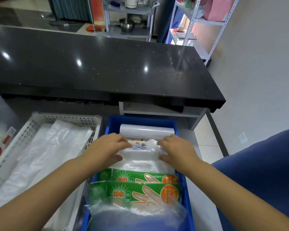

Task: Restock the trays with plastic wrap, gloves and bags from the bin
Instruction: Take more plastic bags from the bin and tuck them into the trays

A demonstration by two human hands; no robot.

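A blue bin point(137, 121) stands in front of me. At its far end lies a roll of plastic wrap point(147, 131). In its middle is a stack of clear plastic bags point(140, 160). My left hand point(107, 148) grips that stack's left edge and my right hand point(177, 150) grips its right edge, thumbs under, fingers on top. Nearer to me lie two green glove packs point(140, 192), with more clear bags point(135, 219) at the bin's near end. A white perforated tray point(45, 116) to the left holds white plastic bags point(45, 152).
A black stone counter point(98, 64) runs across behind the bin. A packet with red print point(0, 145) lies at the far left. A blue fabric surface point(265, 172) fills the right. Metal shelving point(205, 22) and a cart with bowls point(127, 24) stand beyond the counter.
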